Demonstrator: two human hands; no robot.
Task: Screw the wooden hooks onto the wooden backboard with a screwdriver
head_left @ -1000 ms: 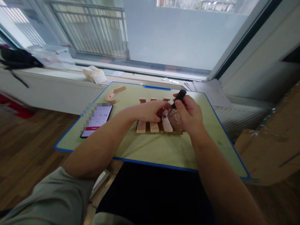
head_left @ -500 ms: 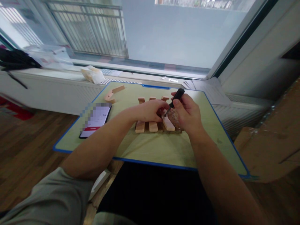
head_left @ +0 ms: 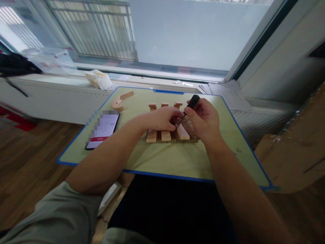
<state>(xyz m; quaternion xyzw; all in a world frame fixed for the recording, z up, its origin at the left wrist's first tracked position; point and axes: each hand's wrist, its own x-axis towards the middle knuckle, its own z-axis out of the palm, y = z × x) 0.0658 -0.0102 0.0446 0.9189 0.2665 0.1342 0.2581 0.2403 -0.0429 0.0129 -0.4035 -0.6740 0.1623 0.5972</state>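
Note:
My right hand grips a screwdriver by its black handle, the shaft slanting down to the left. Its tip meets the rightmost of several light wooden pieces, near the fingers of my left hand. Those left fingers are bent in a pinch at that spot; whatever they hold is hidden. Two more wooden slats lie alongside, on a brown base that is mostly covered. A brown, shiny-wrapped lump sits beneath my right hand.
The table has a blue edge. On its left lie a phone and loose curved wooden parts. Behind it, a crumpled packet rests on the windowsill. A cardboard box stands at the right.
The screwdriver and my right hand have shifted very slightly, the tip staying by the same wooden piece. My left hand keeps its place. The whole view has moved a little.

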